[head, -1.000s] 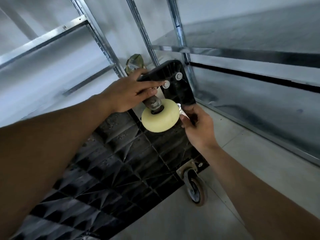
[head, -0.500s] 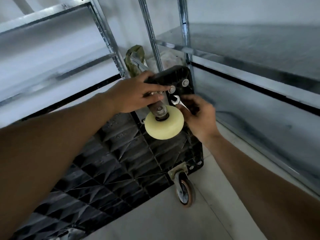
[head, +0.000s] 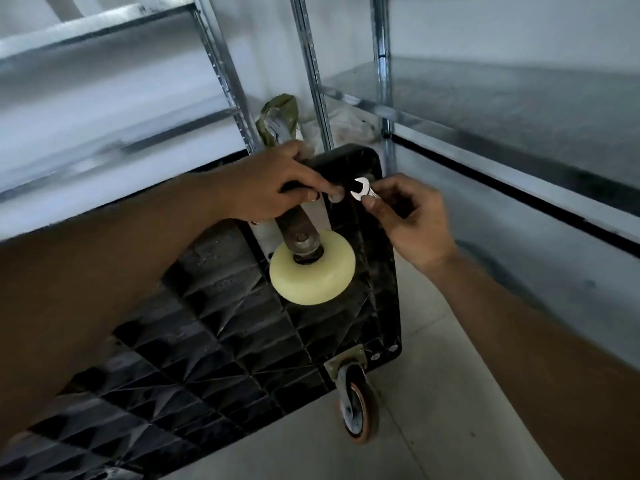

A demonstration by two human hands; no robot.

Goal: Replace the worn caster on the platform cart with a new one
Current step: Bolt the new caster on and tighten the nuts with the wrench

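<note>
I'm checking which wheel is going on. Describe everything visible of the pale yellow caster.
The pale yellow caster has a smooth, plastic-looking cream wheel on a rusty-looking metal fork, with a bolt at the hub. Its pale mounting plate lies against the ribbed underside of the tipped black cart, near the far corner. The left hand grips the cart edge, fingers over the fork's top; the right hand holds a wrench beside it, clear of the wheel.

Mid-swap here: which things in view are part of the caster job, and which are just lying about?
Job: cream caster, gripped by left hand; wrench in right hand; black cart platform.
Lying about: green bag; clear bag; metal shelving; orange-rimmed caster (mounted, untouched).
</note>
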